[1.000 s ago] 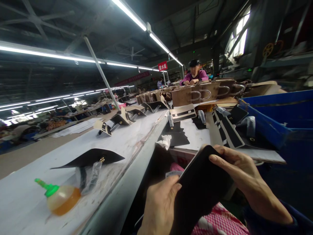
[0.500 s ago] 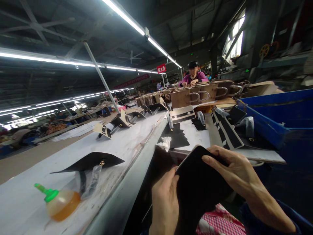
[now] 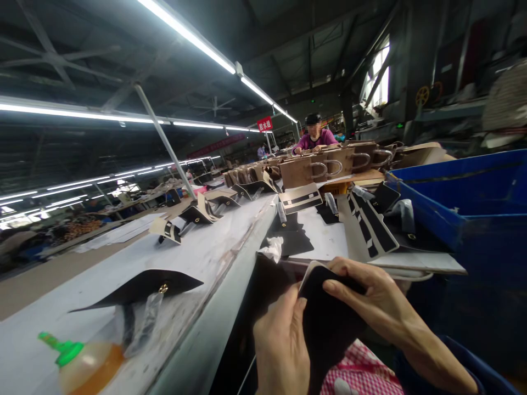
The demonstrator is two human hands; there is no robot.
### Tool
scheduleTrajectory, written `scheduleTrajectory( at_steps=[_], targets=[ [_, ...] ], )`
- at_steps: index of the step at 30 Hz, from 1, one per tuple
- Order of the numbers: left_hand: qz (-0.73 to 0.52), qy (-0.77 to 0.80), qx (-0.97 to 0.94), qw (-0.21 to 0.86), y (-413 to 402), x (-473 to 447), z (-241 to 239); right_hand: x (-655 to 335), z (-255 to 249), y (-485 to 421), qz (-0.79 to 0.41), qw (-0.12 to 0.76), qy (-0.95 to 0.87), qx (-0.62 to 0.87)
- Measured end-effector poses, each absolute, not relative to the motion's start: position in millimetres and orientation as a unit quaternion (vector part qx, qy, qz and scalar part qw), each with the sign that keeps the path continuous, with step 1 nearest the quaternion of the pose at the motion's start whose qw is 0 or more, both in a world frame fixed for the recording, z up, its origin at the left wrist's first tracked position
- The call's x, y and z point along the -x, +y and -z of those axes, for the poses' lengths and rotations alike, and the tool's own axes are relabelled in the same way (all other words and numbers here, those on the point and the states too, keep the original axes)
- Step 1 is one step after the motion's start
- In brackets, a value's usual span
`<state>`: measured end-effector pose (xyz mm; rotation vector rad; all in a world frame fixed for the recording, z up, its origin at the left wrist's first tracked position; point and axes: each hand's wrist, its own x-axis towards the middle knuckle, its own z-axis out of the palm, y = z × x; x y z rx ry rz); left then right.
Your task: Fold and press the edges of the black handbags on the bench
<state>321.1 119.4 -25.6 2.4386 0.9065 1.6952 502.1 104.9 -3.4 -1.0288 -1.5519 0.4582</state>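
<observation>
A black leather piece (image 3: 329, 323) is held over my lap, tilted, with a pale edge at its top left corner. My left hand (image 3: 282, 345) grips its left side, fingers closed round the edge. My right hand (image 3: 373, 299) lies over its top right part, fingers curled on the surface. Below it shows a pink checked cloth (image 3: 362, 373). On the white work board (image 3: 329, 241) just beyond lie more black pieces (image 3: 294, 241) and striped black-and-cream pieces (image 3: 368, 225).
A white conveyor belt (image 3: 206, 247) runs along my left, carrying a black flap with a gold clasp (image 3: 144, 285), a green-capped glue bottle (image 3: 78, 365) and more pieces. A blue bin (image 3: 465, 203) stands at right. Tan handbags (image 3: 313, 170) line the back; a person in purple (image 3: 315, 137) sits beyond.
The view has shifted so things sit lower and further left. My left hand has slid up the piece's left edge, and the piece has turned more upright between both hands.
</observation>
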Motion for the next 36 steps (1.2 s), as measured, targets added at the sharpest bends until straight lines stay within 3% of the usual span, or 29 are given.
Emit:
scheduleTrajectory(
  at_steps=[3,7,12,16,24,29,36],
  targets=[
    [-0.571,0.298,-0.765,0.018,118,-320,32,-499,4,102,-0.188,0.594,-0.661,0.418],
    [-0.605,0.299,-0.73,0.102,111,-323,38,-497,-1,96,-0.162,0.623,-0.658,0.391],
    [-0.594,0.296,-0.734,0.141,102,-326,39,-495,-8,89,-0.226,0.636,-0.642,0.364],
    [-0.574,0.33,-0.73,0.168,100,-324,41,-492,-8,87,-0.205,0.646,-0.632,0.376],
    [-0.526,0.358,-0.764,0.106,105,-318,31,-489,-7,85,-0.1,0.658,-0.64,0.384],
    [-0.572,0.319,-0.749,0.104,104,-335,13,-478,-2,86,-0.078,0.658,-0.648,0.374],
    [-0.55,0.326,-0.743,0.196,113,-325,-4,-501,-11,71,-0.243,0.574,-0.693,0.362]
  ],
)
